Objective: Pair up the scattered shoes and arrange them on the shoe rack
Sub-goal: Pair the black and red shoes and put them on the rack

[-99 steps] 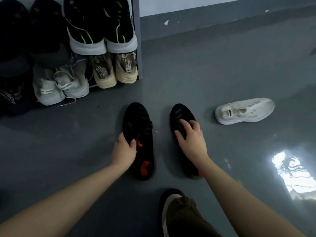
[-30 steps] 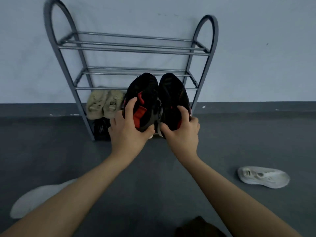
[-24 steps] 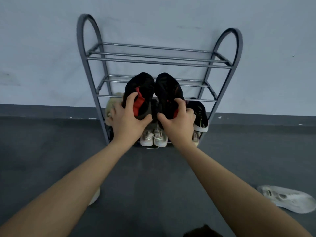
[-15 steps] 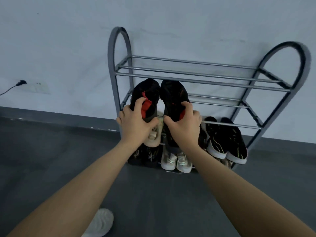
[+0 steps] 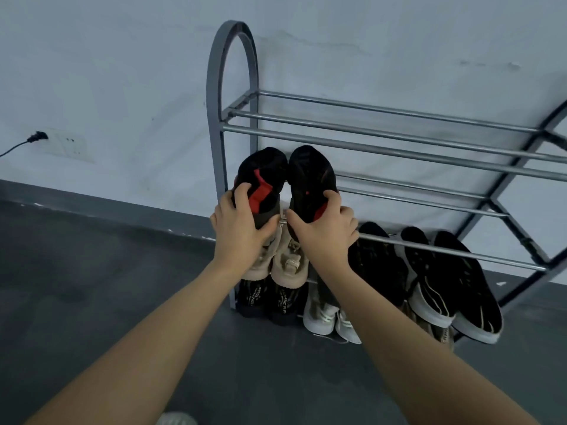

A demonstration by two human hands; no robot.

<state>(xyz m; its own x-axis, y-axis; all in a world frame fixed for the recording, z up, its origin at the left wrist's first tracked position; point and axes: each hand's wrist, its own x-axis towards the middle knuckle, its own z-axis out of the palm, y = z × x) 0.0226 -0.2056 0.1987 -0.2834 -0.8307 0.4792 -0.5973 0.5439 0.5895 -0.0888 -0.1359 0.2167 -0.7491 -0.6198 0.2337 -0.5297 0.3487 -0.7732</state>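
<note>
While gripped, both black shoes [image 5: 287, 182] (red-patched) point toes up.

Gray metal shoe rack [image 5: 399, 130] on dark floor [image 5: 92, 286]; lower tiers w/ beige pair [image 5: 285, 259], black-white pair [image 5: 451, 286].

A pale wall [image 5: 122, 72] with a plugged socket [image 5: 66, 145] meets a dark grey floor [image 5: 92, 286].

shoe rack [image 5: 399, 130] right side cut off
</note>
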